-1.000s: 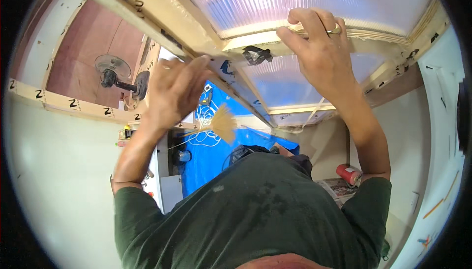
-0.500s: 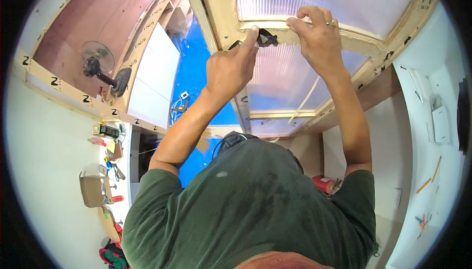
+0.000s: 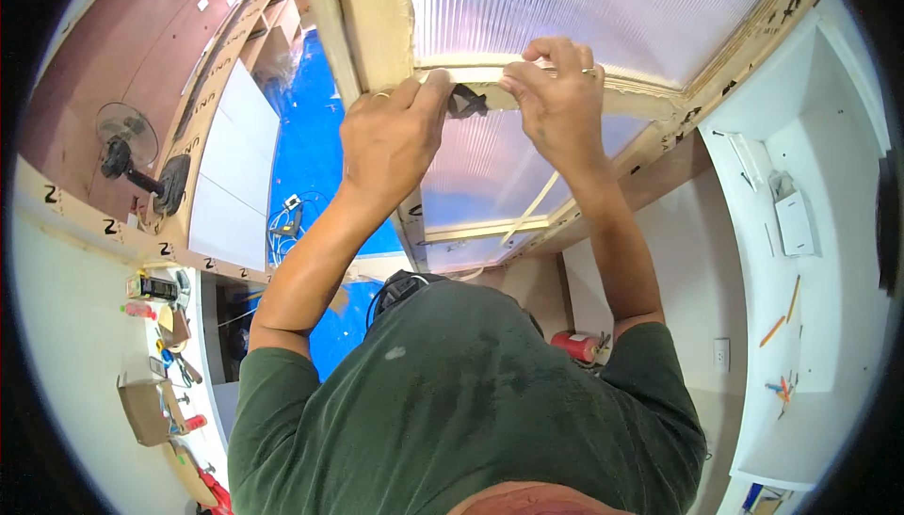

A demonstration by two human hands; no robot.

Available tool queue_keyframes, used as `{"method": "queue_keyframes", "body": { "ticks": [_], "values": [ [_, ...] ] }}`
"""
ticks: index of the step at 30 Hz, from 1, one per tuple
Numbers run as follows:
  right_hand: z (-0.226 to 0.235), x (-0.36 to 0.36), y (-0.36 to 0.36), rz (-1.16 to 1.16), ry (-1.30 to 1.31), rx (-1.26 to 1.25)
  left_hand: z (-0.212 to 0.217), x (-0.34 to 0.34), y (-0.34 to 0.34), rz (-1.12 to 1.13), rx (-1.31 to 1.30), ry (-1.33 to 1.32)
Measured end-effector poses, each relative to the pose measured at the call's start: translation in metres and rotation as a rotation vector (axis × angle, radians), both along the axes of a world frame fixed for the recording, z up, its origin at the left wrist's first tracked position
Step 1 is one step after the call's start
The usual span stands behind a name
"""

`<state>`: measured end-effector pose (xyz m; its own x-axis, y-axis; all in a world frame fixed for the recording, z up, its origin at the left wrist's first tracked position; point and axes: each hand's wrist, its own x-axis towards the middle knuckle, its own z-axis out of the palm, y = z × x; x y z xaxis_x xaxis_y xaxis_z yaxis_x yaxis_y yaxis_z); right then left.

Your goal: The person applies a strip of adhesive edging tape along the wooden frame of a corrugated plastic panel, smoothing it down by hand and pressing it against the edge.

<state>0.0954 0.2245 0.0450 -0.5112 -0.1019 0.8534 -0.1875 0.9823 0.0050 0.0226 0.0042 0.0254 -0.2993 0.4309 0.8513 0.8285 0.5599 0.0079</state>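
In front of me stands a pale wooden frame holding a ribbed translucent panel. A thin light wooden strip runs along the panel's lower edge. My left hand has its fingers curled at the strip's left end. My right hand, with a ring on one finger, pinches the strip further right between thumb and bent fingers. Just below the strip, between the hands, a black object sits at the crossbar; its kind is unclear. A second translucent panel shows lower in the frame.
To the left are a black fan, white boards and blue floor sheeting. A shelf at lower left carries an open cardboard box and tools. A red fire extinguisher stands below right, near white shelving.
The view has shifted, so the surroundings sit further left. My left hand's raised finger has come down, and its fingers now curl at the strip. My right hand keeps its pinch.
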Motion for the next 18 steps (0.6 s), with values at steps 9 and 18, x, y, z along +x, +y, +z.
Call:
{"method": "queue_keyframes", "body": {
  "ticks": [9,18],
  "values": [
    [-0.006,0.001,-0.004,-0.009,0.009,0.003,0.029,-0.002,-0.008,-0.003,-0.22,-0.214],
    [-0.014,-0.007,-0.003,-0.034,0.032,0.092,0.021,-0.004,-0.004,-0.091,-0.096,-0.165]
  ]
}}
